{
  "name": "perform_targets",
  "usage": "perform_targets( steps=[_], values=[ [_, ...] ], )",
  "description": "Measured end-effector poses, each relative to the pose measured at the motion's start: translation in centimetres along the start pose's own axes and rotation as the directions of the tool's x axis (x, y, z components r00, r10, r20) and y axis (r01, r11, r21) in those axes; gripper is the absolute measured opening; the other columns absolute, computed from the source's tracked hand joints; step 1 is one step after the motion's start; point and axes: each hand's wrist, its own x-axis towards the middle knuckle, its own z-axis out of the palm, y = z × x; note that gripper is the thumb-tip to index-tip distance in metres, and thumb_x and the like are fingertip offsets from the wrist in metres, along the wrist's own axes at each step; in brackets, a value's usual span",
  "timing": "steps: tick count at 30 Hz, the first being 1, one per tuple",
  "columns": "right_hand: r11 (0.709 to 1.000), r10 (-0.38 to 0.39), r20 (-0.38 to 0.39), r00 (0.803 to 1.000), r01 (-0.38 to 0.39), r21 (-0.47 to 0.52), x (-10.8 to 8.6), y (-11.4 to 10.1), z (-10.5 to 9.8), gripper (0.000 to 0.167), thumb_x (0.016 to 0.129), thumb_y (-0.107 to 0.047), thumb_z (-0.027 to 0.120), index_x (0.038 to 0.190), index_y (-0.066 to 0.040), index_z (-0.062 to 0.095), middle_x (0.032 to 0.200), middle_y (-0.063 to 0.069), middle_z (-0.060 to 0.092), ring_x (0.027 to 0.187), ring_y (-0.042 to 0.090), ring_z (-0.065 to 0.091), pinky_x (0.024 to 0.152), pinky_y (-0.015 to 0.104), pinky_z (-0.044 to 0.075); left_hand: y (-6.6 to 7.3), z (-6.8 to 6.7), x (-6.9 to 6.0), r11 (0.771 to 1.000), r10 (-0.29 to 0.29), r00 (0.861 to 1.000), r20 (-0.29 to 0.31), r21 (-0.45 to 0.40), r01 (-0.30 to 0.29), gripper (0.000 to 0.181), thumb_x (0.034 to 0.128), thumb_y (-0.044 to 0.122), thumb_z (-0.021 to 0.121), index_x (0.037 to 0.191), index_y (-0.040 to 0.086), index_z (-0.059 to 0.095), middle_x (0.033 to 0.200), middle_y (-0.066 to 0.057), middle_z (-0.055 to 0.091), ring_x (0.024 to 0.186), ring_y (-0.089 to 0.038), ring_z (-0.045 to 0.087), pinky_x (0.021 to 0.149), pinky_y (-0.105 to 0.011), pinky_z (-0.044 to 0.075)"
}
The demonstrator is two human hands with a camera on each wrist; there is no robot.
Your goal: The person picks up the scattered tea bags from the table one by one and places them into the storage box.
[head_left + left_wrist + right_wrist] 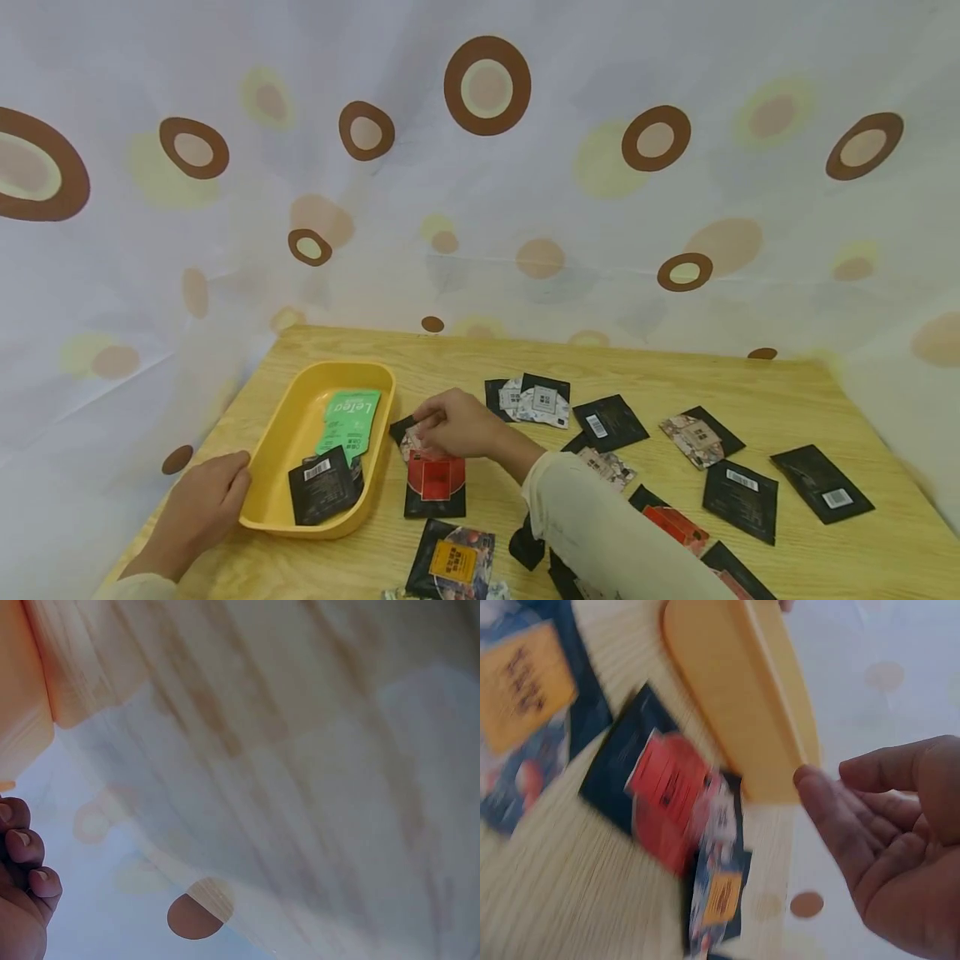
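My left hand (pixel 202 508) grips the left edge of a yellow basket (pixel 258 479); in the left wrist view its fingers (pixel 22 847) are curled below the basket (pixel 22 690). A green packet (pixel 350 421) and a black packet (pixel 324 486) lie inside, partly over another. My right hand (pixel 461 425) is just right of the basket, above a dark patterned packet (pixel 408 437) beside a red-and-black packet (pixel 436 486). In the right wrist view, thumb and index finger of that hand (pixel 900 840) stand slightly apart with nothing between them; an orange-labelled packet (pixel 724 896) shows there too.
An orange-labelled packet (pixel 453 562) lies near the front. Several packets spread over the right side of the wooden table (pixel 600 358), among them a black one (pixel 822 483) and a patterned one (pixel 702 437). A dotted cloth (pixel 525 183) hangs behind the table.
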Motion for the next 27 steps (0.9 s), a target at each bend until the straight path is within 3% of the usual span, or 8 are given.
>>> perform_targets(
  steps=[6,8,10,14,18,20,23,27],
  values=[
    [0.968,0.146,-0.009,0.989,-0.145,-0.204,-1.9,3.0,-0.8,0.026,0.092,0.001,0.053,0.113,0.008,0.067,0.088,0.019,0.071,0.068,0.026,0.069,0.060,0.033,0.057,-0.2,-0.2,-0.5,1.000,-0.020,1.000,0.022,0.002,0.020,0.035,0.0945,0.003,0.048,0.066,0.019,0.035,0.060,0.010,0.024,0.055,-0.001,0.021,0.057,-0.022,0.025],
    [0.952,0.188,-0.004,0.982,-0.184,-0.243,-1.9,3.9,0.1,0.017,0.092,-0.001,0.053,0.093,0.004,0.069,0.071,0.010,0.065,0.055,0.018,0.062,0.051,0.029,0.052,-0.3,-0.3,-0.8,1.000,-0.027,0.999,0.025,-0.005,0.027,0.035,0.0943,0.003,0.049,0.066,0.019,0.035,0.060,0.010,0.025,0.055,0.000,0.021,0.057,-0.023,0.026],
    [0.924,0.221,-0.045,0.974,-0.224,-0.309,-1.6,4.5,1.3,0.027,0.095,-0.014,0.059,0.070,-0.004,0.063,0.054,0.001,0.052,0.044,0.012,0.048,0.042,0.025,0.040,-0.4,-0.3,-1.1,0.999,-0.036,0.999,0.030,-0.007,0.036,0.035,0.0945,0.003,0.048,0.066,0.018,0.035,0.060,0.010,0.025,0.055,0.000,0.021,0.058,-0.023,0.026],
    [0.821,0.240,-0.200,0.950,-0.309,-0.481,-0.8,4.7,3.7,0.058,0.087,-0.053,0.069,0.052,-0.016,0.043,0.045,-0.006,0.033,0.041,0.011,0.035,0.042,0.025,0.027,-0.3,-0.2,-1.1,0.998,-0.059,0.997,0.046,-0.024,0.061,0.035,0.0962,0.003,0.046,0.067,0.018,0.035,0.060,0.009,0.026,0.054,-0.001,0.020,0.056,-0.022,0.025],
    [0.690,0.224,-0.305,0.925,-0.372,-0.620,-0.4,4.1,5.1,0.059,0.072,-0.069,0.076,0.068,-0.012,0.058,0.062,-0.001,0.053,0.057,0.014,0.054,0.051,0.029,0.046,-0.1,0.1,-1.0,0.997,-0.071,0.996,0.045,-0.027,0.072,0.034,0.0964,0.004,0.046,0.067,0.018,0.035,0.060,0.008,0.026,0.054,0.000,0.020,0.055,-0.022,0.024],
    [0.662,0.232,-0.333,0.914,-0.399,-0.634,-0.2,4.1,5.3,0.059,0.067,-0.065,0.082,0.076,-0.010,0.062,0.073,0.002,0.060,0.064,0.016,0.059,0.057,0.034,0.053,0.0,0.2,-0.9,0.998,-0.065,0.997,0.039,-0.022,0.065,0.034,0.0958,0.004,0.046,0.067,0.018,0.035,0.060,0.009,0.026,0.055,0.000,0.021,0.055,-0.021,0.024],
    [0.660,0.248,-0.351,0.903,-0.422,-0.621,-0.2,4.3,5.0,0.058,0.063,-0.055,0.089,0.084,-0.008,0.063,0.081,0.005,0.060,0.068,0.018,0.058,0.061,0.037,0.055,0.2,0.2,-0.7,0.999,-0.042,0.999,0.022,-0.014,0.043,0.035,0.0952,0.004,0.048,0.067,0.019,0.035,0.060,0.010,0.025,0.055,0.000,0.021,0.055,-0.021,0.025],
    [0.704,0.256,-0.324,0.911,-0.405,-0.583,-0.5,4.8,3.8,0.043,0.067,-0.039,0.090,0.076,-0.009,0.061,0.074,0.003,0.057,0.062,0.017,0.051,0.053,0.032,0.046,0.3,-0.1,-0.2,1.000,-0.027,0.999,0.021,-0.001,0.027,0.036,0.0964,0.004,0.047,0.066,0.019,0.035,0.059,0.010,0.025,0.054,0.000,0.020,0.055,-0.021,0.024]
  ],
)
